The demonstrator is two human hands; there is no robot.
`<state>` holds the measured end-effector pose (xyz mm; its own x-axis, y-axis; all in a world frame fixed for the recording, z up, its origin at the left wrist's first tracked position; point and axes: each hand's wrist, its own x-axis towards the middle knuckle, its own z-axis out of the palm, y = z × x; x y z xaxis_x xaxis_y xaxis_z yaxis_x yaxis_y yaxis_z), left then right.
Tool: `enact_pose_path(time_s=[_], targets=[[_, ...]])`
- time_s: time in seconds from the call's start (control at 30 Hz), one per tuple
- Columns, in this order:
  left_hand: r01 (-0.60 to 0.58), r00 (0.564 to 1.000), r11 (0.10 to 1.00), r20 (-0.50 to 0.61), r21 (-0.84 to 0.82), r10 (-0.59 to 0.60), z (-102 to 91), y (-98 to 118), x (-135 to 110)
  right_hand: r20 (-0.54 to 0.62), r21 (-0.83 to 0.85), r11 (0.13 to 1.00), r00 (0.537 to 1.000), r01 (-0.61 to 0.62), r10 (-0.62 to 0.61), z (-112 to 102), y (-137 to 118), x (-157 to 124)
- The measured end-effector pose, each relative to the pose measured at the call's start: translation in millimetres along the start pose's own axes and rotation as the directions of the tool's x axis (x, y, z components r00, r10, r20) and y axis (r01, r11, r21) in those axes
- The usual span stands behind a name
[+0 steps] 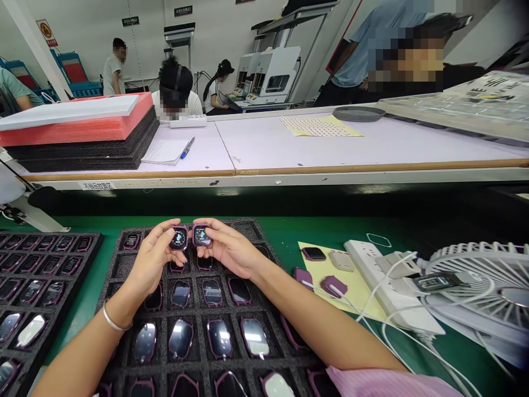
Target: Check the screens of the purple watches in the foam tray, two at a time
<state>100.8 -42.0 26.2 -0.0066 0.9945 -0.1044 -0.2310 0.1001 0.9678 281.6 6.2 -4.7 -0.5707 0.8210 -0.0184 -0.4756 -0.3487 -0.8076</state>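
My left hand (155, 253) grips a purple smartwatch body (179, 237) whose screen is lit with a round dial. Close beside it, a second smartwatch body (202, 235) with a lit screen is held in my right hand (225, 245), the thumb on its face. Both are raised over a black foam tray (194, 309) with square compartments. Many compartments hold similar purple watch bodies with dark screens, such as a watch body (219, 337) near the tray's middle. Some compartments at the far side are partly hidden by my hands.
Another foam tray (96, 259) of watches lies at the left. On the right are a yellow sheet (367, 300) with small purple devices, a white power strip (388, 281) with cables and a white fan (483, 286). A raised shelf (264, 149) spans the back; several people are beyond it.
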Motion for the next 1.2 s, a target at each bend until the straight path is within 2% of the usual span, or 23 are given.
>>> enact_pose_path(time_s=[0.33, 0.7, 1.2], targets=[[-0.059, 0.998, 0.997, -0.020, -0.041, 0.059, 0.0, 0.4, -0.2, 0.008, -0.106, 0.992, 0.998, 0.066, -0.066, 1.4, -1.1, -4.7], [-0.091, 0.996, 0.991, 0.011, 0.098, 0.091, 0.1, -2.7, -0.9, 0.040, -0.239, 0.961, 0.991, 0.137, -0.131, 2.0, -0.9, -5.5], [-0.100, 0.995, 0.985, 0.024, 0.140, 0.098, 1.8, -2.8, -1.5, 0.066, -0.267, 0.949, 0.985, 0.169, -0.157, 1.7, 0.9, -5.3]])
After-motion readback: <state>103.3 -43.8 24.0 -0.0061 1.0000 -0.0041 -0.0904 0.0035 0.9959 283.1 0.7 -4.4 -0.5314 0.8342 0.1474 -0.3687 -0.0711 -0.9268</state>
